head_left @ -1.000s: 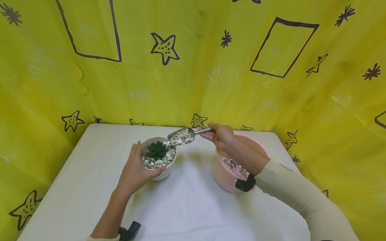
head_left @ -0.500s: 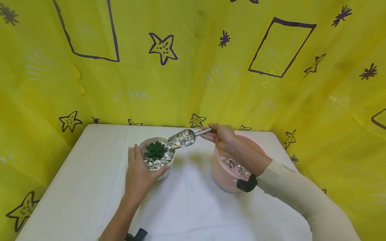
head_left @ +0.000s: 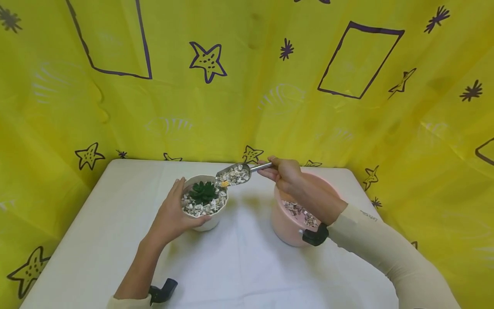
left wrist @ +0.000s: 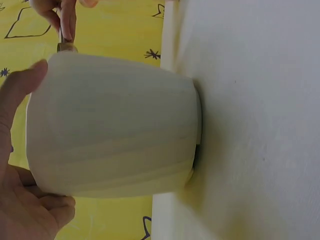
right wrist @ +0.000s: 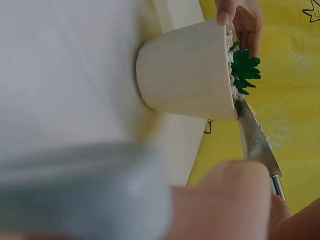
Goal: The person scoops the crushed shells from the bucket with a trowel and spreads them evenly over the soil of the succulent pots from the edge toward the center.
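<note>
A white flower pot (head_left: 206,225) stands left of the middle on the table, holding a green succulent (head_left: 203,193) among pale shell chips (head_left: 198,208). My left hand (head_left: 170,216) grips the pot's near left side, thumb in front and fingers behind, as the left wrist view also shows. My right hand (head_left: 284,172) holds a metal scoop (head_left: 233,175) by its handle. Shell chips and one yellow piece fill the scoop. Its lip lies at the pot's right rim, and in the right wrist view the scoop (right wrist: 257,142) slopes to that rim (right wrist: 231,75).
Below my right forearm stands a pink tub (head_left: 287,225) with more chips at its bottom. White cloth (head_left: 239,266) covers the table. A yellow patterned curtain (head_left: 247,103) hangs behind it and along both sides.
The pot has shifted slightly right toward the scoop, and my left wrist swung right, then back left. A yellow piece now shows near the scoop's lip. My right hand stays nearly in place.
</note>
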Available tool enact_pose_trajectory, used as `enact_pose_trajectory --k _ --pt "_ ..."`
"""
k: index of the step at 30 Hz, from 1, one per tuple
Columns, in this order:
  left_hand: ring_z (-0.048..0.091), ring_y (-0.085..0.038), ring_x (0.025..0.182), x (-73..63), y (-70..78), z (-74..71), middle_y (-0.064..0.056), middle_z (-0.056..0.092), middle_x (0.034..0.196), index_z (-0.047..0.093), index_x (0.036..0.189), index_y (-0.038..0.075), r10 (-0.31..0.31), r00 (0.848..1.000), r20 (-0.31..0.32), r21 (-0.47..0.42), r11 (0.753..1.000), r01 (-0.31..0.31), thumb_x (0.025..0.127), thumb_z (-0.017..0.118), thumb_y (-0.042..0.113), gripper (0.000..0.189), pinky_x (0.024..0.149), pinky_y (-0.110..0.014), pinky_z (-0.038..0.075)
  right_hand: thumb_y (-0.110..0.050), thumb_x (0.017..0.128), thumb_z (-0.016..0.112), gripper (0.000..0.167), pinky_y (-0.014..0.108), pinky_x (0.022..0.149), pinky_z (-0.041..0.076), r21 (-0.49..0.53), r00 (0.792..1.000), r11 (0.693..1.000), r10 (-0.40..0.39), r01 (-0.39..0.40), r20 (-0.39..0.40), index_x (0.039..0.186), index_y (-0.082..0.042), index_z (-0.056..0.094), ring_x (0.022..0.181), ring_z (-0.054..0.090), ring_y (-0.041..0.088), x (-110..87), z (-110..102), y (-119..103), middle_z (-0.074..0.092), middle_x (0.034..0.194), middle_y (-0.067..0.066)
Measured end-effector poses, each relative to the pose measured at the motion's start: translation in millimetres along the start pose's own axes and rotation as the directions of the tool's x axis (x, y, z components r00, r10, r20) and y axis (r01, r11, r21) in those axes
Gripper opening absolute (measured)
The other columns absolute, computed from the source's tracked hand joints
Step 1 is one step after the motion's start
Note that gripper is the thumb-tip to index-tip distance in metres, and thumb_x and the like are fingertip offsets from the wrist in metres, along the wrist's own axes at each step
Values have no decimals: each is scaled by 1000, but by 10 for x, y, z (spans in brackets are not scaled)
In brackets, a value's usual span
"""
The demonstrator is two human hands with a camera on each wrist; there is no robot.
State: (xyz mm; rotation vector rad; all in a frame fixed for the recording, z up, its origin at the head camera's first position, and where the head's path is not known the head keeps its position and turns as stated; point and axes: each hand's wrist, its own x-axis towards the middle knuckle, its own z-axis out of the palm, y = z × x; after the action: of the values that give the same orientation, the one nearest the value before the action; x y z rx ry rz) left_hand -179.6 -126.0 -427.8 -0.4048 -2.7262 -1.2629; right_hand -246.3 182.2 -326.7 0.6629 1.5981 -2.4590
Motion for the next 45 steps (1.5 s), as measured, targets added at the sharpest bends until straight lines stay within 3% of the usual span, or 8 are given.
enact_pose_trajectory --k 4,9,21,29,32,35,42,45 --pt "22 -55 152 37 -25 -23 -33 18 168 20 163 -8 19 999 38 -11 1000 -19 73 97 43 129 114 -71 31 -8 114 43 31 36 87 61 -4 1000 1000 -14 14 -5 141 4 51 117 66 36 0 5 3 61 139 27" --pt "15 -53 155 35 16 -9 -31 9 171 12 165 -6 -23 998 65 -31 999 25 76 95 40 130 116 -71 29 -8 114 44 23 35 85 61 -12 999 999 -42 41 -6 130 4 56 104 72 33 3 10 4 59 141 29" --pt "8 -50 157 -59 212 81 -33 6 170 9 163 -11 -118 993 -15 17 993 119 77 94 43 132 117 -68 30 -8 113 45 34 34 85 61 -57 998 997 -56 56 1 143 7 51 94 76 29 -27 -26 -38 58 141 31" --pt "15 -53 154 -44 193 72 -33 11 169 13 162 -12 -102 994 -29 29 994 103 78 94 41 129 115 -68 33 -7 113 44 34 34 84 61 -23 999 999 -45 45 15 144 6 50 86 78 27 -28 -49 -60 75 93 15" --pt "15 -52 155 -29 157 54 -32 12 169 14 162 -12 -82 996 -19 17 997 82 77 95 41 129 114 -68 33 -7 113 45 31 34 85 61 -15 999 999 -36 37 7 141 5 52 94 76 29 -16 -45 -54 75 101 18" --pt "14 -52 155 -17 121 30 -32 14 169 14 163 -11 -59 998 3 8 998 59 76 95 41 129 114 -70 32 -7 113 45 28 35 86 61 -1 999 999 -33 33 -1 137 5 54 104 73 32 -9 -33 -45 69 121 26" --pt "15 -53 154 17 82 -28 -31 11 170 13 164 -8 -34 997 70 -25 999 36 76 96 41 131 115 -71 29 -8 114 43 36 35 87 61 4 999 999 -51 51 6 146 7 48 77 79 23 -5 -4 -23 58 142 30" --pt "12 -52 156 22 84 -22 -31 9 171 11 164 -8 -31 997 76 -37 999 34 77 95 39 130 117 -71 27 -8 114 42 38 34 87 61 -8 998 998 -54 54 10 149 7 46 97 77 29 -13 4 -22 55 145 30"
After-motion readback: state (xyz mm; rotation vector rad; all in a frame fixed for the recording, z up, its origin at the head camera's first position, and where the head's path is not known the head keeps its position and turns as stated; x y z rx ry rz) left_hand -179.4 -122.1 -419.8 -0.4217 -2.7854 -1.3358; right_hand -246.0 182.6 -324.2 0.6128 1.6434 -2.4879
